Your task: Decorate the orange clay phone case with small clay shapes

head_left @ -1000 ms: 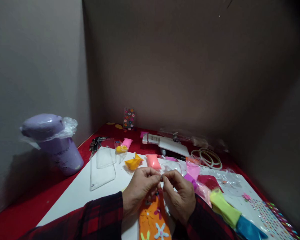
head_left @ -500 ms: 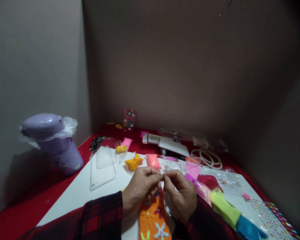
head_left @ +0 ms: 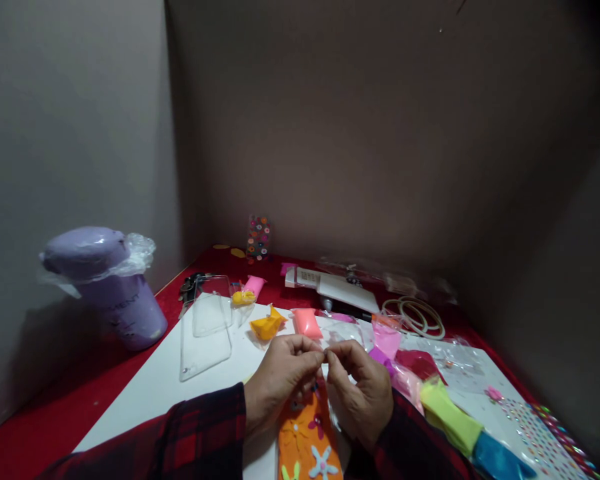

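Note:
Above an orange clay-covered piece (head_left: 305,440), decorated with flower and starfish shapes, both hands meet at their fingertips. My left hand (head_left: 287,373) has thumb and forefinger pinched together. My right hand (head_left: 361,387) also pinches, its tips touching those of the left. Whatever lies between the fingertips is too small to name. A salmon-pink clay packet (head_left: 307,323) and a yellow-orange packet (head_left: 269,325) lie just beyond the hands. The upper end of the orange piece is hidden beneath the fingers.
A purple wrapped cup (head_left: 125,307) stands at the left. Clear phone cases (head_left: 205,363) lie on the white board (head_left: 145,400). Pink, lime (head_left: 450,417) and blue (head_left: 500,457) packets and gem stickers (head_left: 545,430) are at the right. A white device (head_left: 347,293) and rings (head_left: 417,317) sit behind.

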The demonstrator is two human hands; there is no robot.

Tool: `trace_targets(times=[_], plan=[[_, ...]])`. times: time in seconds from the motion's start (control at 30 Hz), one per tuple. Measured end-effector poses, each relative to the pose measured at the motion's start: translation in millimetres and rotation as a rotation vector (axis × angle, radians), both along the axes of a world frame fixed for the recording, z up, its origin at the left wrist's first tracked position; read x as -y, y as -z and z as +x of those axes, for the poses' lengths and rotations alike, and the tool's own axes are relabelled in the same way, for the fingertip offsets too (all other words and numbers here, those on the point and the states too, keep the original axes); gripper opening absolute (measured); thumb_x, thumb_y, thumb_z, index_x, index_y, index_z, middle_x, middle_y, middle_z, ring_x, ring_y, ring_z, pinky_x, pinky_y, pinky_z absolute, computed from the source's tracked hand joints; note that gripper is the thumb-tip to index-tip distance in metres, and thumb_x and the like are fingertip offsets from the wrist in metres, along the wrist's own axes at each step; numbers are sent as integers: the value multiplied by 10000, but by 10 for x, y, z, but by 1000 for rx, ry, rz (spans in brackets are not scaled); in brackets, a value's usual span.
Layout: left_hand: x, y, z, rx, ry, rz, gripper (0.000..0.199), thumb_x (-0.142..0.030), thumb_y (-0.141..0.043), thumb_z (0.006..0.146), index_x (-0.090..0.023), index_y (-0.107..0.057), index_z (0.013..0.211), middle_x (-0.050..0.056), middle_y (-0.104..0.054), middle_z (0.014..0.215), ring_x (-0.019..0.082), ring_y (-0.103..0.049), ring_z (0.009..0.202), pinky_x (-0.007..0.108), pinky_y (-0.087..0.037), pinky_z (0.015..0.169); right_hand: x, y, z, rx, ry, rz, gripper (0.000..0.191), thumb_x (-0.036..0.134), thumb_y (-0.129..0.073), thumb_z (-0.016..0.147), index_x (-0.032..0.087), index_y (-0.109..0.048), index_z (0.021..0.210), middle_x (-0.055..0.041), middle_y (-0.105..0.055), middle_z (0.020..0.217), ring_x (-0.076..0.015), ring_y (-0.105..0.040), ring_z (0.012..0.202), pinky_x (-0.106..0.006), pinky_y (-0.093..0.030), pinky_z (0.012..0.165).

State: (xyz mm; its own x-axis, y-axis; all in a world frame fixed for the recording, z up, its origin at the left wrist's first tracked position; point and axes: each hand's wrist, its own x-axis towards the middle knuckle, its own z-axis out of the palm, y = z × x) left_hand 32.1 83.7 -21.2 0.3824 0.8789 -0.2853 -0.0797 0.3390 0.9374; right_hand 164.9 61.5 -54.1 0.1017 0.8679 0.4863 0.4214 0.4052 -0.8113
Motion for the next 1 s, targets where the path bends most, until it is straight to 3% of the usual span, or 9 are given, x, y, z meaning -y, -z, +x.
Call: trace_targets(times=[0.3, 0.67, 1.0], plan=[[-4, -9, -3, 71, 60, 51, 276, -374, -544, 794, -140, -508, 653, -66, -409, 404, 21, -272, 298, 139, -203, 307, -12, -23, 5, -18, 26, -19, 136, 265, -513, 836, 179, -573, 750, -1, -622, 608, -119, -568, 516, -220, -439, 504], [3, -16, -12, 49, 38, 24, 248, -363, -612, 747, -145, -503, 705, -53, -472, 459, 38, -378, 333, 128, -245, 307, 0, -21, -6, -48, -5, -13, 150, 273, -500, 847, 180, -569, 750, 12, -613, 590, -105, -560, 504, -205, -436, 499], [-2, -16, -27, 88, 28, 6, 261, -373, -637, 727, -142, -515, 735, -49, -497, 473, 33, -386, 326, 125, -249, 314, -7, -45, 11, -43, 14, -23, 184, 304, -494, 843, 169, -565, 742, -1, -589, 584, -115, -537, 500, -222, -431, 489]])
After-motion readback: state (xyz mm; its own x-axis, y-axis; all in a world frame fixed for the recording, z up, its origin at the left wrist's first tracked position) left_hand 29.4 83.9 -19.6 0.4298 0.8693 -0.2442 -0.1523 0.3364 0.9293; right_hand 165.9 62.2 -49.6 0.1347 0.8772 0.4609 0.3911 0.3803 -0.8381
